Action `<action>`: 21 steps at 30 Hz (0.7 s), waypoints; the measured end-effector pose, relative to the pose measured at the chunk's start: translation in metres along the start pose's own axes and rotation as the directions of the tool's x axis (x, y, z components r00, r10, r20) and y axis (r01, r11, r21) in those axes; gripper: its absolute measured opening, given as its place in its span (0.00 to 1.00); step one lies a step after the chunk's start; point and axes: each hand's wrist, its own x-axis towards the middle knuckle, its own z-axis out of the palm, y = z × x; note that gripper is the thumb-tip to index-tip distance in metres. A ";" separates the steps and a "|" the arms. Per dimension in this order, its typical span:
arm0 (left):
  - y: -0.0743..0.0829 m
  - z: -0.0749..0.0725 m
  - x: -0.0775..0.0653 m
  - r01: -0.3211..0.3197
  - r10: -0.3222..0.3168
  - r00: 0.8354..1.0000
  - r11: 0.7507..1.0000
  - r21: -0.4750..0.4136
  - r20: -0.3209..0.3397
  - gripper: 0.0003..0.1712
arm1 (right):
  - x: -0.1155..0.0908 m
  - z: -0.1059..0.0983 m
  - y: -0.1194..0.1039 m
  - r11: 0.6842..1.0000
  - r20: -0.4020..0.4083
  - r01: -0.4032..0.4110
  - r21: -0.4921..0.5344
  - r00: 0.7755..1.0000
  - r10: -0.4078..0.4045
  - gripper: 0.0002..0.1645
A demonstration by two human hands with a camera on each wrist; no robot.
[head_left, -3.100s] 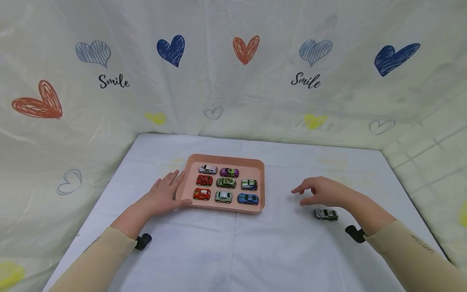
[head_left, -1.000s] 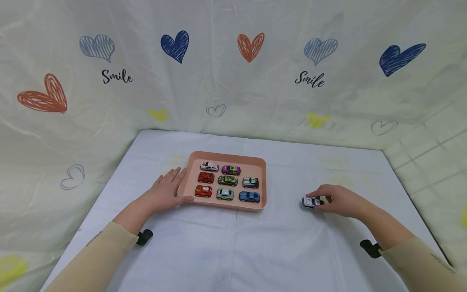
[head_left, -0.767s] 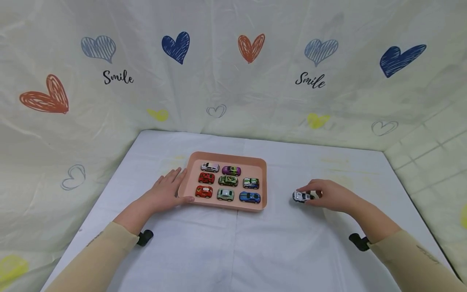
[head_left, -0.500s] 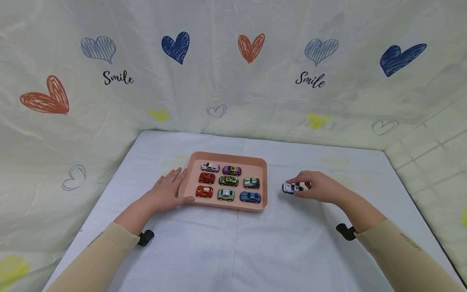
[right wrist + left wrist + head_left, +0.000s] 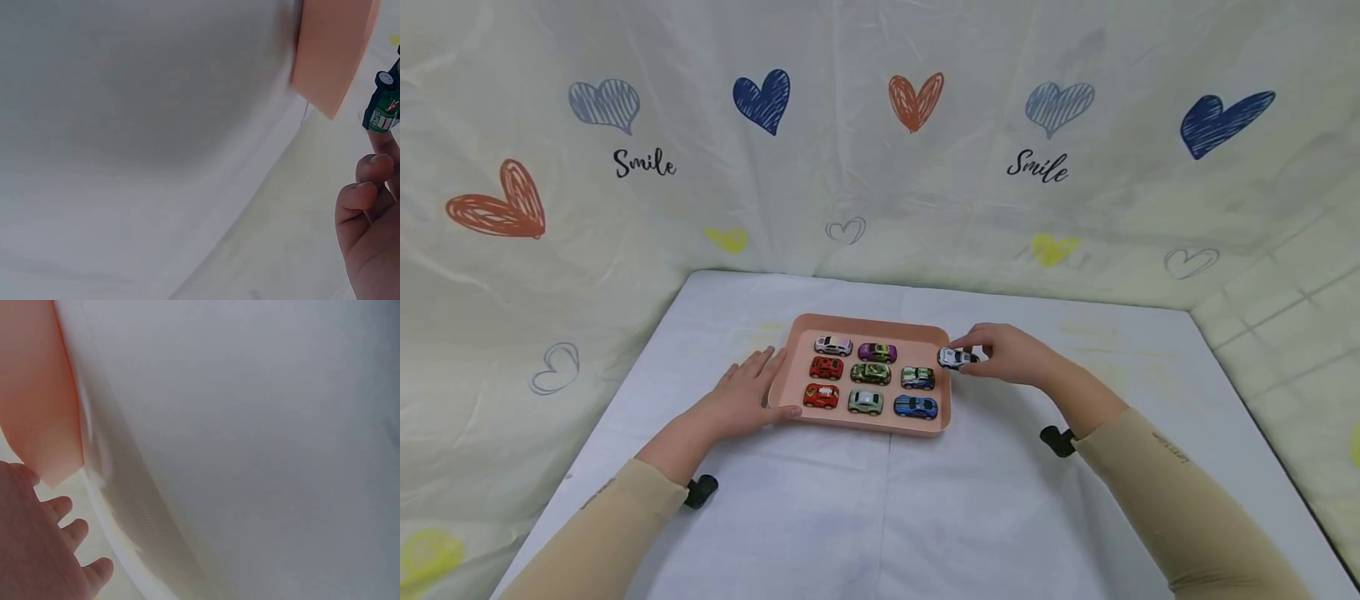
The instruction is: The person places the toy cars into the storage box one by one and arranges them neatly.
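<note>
My right hand (image 5: 1011, 354) pinches a white-and-black toy car (image 5: 953, 358) at the right rim of a pink tray (image 5: 857, 423). In the right wrist view the toy car (image 5: 384, 103) shows a dark green side above my fingers (image 5: 369, 169). With fingers spread, my left hand (image 5: 741, 400) rests against the tray's left edge, its thumb on the front left corner. Toy cars stand in rows in the tray: a purple car (image 5: 877, 352) at the back, a camouflage car (image 5: 871, 373) in the middle, a blue car (image 5: 915, 407) at the front right, and several others.
A white cloth covers the table (image 5: 880, 517). Behind it hangs a pale curtain (image 5: 970, 200) printed with hearts. On each wrist sits a black camera, the left camera (image 5: 702, 492) and the right camera (image 5: 1057, 441).
My right hand first hovered by the toy car on the table, then took hold of it and carried it left and away to the tray's rim. My left hand stayed at the tray.
</note>
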 end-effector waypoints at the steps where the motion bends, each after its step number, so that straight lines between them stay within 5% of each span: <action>1: 0.001 0.000 0.000 0.000 0.000 1.000 1.000 0.003 0.000 0.70 | 0.004 0.000 -0.003 1.000 0.002 0.004 -0.002 1.000 -0.004 0.23; 13: 0.000 -0.001 -0.002 0.000 0.000 1.000 1.000 0.005 -0.012 0.68 | 0.040 0.006 -0.026 1.000 0.030 -0.003 -0.027 1.000 0.004 0.22; 21: 0.002 -0.003 -0.003 -0.010 0.010 1.000 1.000 0.003 -0.015 0.68 | 0.056 0.012 -0.034 0.984 0.087 -0.042 -0.171 0.995 0.057 0.23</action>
